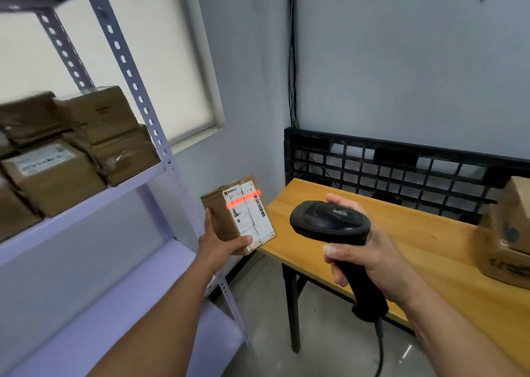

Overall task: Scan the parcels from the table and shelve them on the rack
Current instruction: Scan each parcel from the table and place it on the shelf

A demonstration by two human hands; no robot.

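The left hand grips a small brown cardboard parcel with a red scan line across its white label; the right hand clasps a black handheld barcode scanner, right of the blurred, seemingly grey metal rack.

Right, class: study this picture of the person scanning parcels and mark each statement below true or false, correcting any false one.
1. The left hand holds a small parcel. True.
2. The right hand grips a pair of scissors. False: it grips a black scanner.
3. A red scan line falls on the parcel's label. True.
4. The rack holds no parcels. False: several boxes sit on its shelf.
5. The wooden table bears more boxes at the right. True.
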